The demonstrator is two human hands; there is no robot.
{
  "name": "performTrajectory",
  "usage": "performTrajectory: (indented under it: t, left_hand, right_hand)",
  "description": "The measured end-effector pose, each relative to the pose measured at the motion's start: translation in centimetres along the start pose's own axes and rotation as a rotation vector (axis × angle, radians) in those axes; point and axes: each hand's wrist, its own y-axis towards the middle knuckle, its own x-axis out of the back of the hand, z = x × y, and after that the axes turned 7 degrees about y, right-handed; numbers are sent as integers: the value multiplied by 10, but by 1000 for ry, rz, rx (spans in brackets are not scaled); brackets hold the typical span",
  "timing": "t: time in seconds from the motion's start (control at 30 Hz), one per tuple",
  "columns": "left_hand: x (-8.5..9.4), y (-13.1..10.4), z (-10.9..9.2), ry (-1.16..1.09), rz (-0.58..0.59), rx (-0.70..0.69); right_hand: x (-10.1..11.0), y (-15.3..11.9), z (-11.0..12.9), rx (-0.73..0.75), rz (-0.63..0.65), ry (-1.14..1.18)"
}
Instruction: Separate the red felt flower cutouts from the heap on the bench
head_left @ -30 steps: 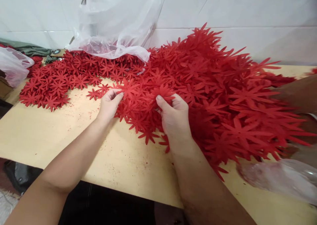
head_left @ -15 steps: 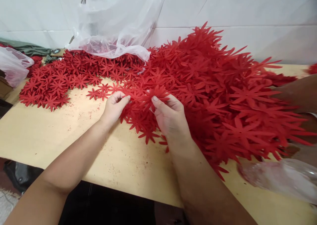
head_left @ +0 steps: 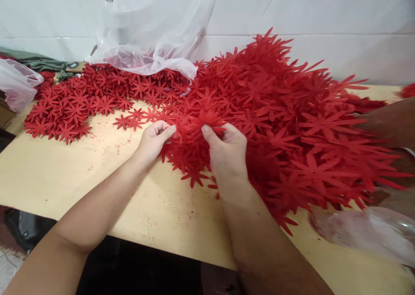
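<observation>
Between thumb and fingers, my right hand (head_left: 228, 150) grips a bunch of layered red fabric flower cutouts (head_left: 207, 121), petals fanned out above the thumb. My left hand (head_left: 155, 140) is closed in a pinch on the petals of a red cutout just to the left; whether that cutout belongs to the same bunch I cannot tell. Both hands are held over the front edge of a large heap of the same red flower cutouts (head_left: 259, 109). The heap spreads behind them and to the right, with long narrow petals overlapping.
A lower pile of darker red cutouts (head_left: 76, 100) lies at the left. Clear plastic bags rest at the back (head_left: 155, 35), far left (head_left: 19, 81) and right front (head_left: 366, 230). The pale tabletop (head_left: 106, 165) meets a white tiled wall (head_left: 308, 9). A black bag (head_left: 27, 230) lies below.
Both hands have shifted slightly to the right. The bunch in the right hand has moved with it, and the left hand's pinch has stayed close beside it.
</observation>
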Motion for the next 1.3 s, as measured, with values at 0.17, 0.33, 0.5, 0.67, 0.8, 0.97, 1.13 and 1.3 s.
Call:
performTrajectory:
  t: [0.17,0.33,0.5,0.67,0.8,0.97,1.13,1.3]
  left_hand:
    - [3,6,4,40,-59,-37]
    - [1,8,18,213,-118,-108]
    - [2,3,11,337,-155,-282]
    - [-9,-9,-2,135,98,-127]
    - [-11,-6,-2,25,15,-43]
    - [-9,-3,-3,-106,-82,-5]
    - [-9,-4,-5,-145,-149,54]
    - [6,5,-6,-195,-308,91]
  right_hand:
    - [6,9,-1,13,-122,6]
    - [-4,-4,5,-50,71,-39]
    - [-5,-10,4,-65,93,-171]
    - [-8,-14,4,-59,254,-167]
    - [-12,-17,7,-63,357,-159]
    - [-11,-15,3,-113,444,-125]
    - [-8,-14,3,-112,436,-166]
    - [-6,-12,6,-107,341,-204]
